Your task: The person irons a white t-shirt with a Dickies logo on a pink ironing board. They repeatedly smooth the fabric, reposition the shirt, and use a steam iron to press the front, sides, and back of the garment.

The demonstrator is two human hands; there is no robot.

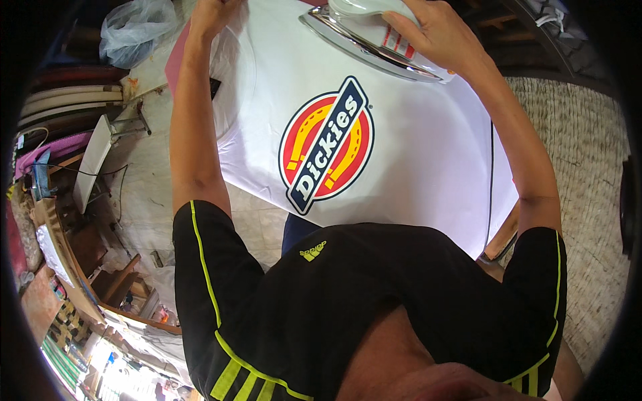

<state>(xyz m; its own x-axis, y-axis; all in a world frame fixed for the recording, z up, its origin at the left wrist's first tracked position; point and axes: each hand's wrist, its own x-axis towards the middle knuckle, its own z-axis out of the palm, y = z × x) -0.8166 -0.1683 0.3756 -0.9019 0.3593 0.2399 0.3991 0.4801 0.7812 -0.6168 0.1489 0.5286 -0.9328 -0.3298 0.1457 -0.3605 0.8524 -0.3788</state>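
Note:
White fabric, which looks like a shirt (408, 167), lies spread in front of me with a large red, yellow and dark-blue printed emblem (326, 146) on it. My right hand (438, 37) is wrapped round the handle of an iron (374, 48) at the upper right. The iron, white on top with a shiny metal base, lies flat on the fabric beyond the emblem. At the upper left, my left hand (215, 17) is closed at the shirt's edge; its fingertips are partly cut off by the picture's top. Creases run through the fabric beside the left forearm.
A dark cord (491, 180) hangs over the fabric's right side. Left of me are a clear plastic bag (136, 32), a small white folding table (93, 160) and cluttered shelves (124, 287). A patterned mat (572, 200) covers the floor at right.

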